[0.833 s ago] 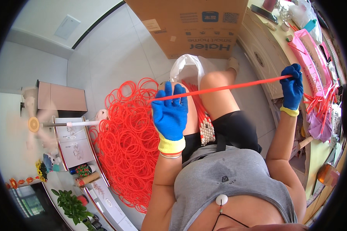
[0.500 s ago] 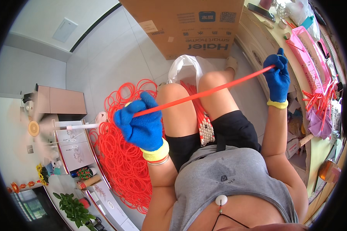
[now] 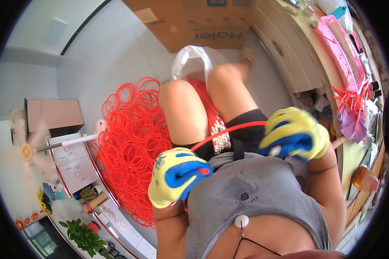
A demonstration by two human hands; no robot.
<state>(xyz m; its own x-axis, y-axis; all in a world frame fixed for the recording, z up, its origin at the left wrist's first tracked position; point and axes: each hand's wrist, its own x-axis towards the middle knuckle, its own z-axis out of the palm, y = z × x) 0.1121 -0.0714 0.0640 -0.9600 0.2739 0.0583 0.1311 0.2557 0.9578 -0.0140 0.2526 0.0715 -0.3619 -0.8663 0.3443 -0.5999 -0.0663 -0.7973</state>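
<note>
A red flexible tube (image 3: 229, 129) bows between my two gloved hands, above my lap. My left hand (image 3: 179, 177), in a blue and yellow glove, is closed round one part of it, and a short red end pokes out of the fist. Toward the right, my right hand (image 3: 291, 136) is also closed on the tube and slightly blurred. A small whitish tip (image 3: 274, 151) shows at that fist. Between my thighs lies a bundle of red tubes (image 3: 201, 93) with pale, whitish ends (image 3: 220, 139).
Left of my legs, a large heap of red rings (image 3: 134, 129) covers the floor. A white plastic bag (image 3: 190, 56) stands beyond my knees, before a cardboard box (image 3: 194, 26). At right, a cluttered table holds a pink basket (image 3: 339, 52). A fan (image 3: 27, 152) spins far left.
Both hands have come down and back toward my lap and turned over, showing the yellow glove backs. The tube, stretched straight before, now bends in an arc. The view has shifted slightly.
</note>
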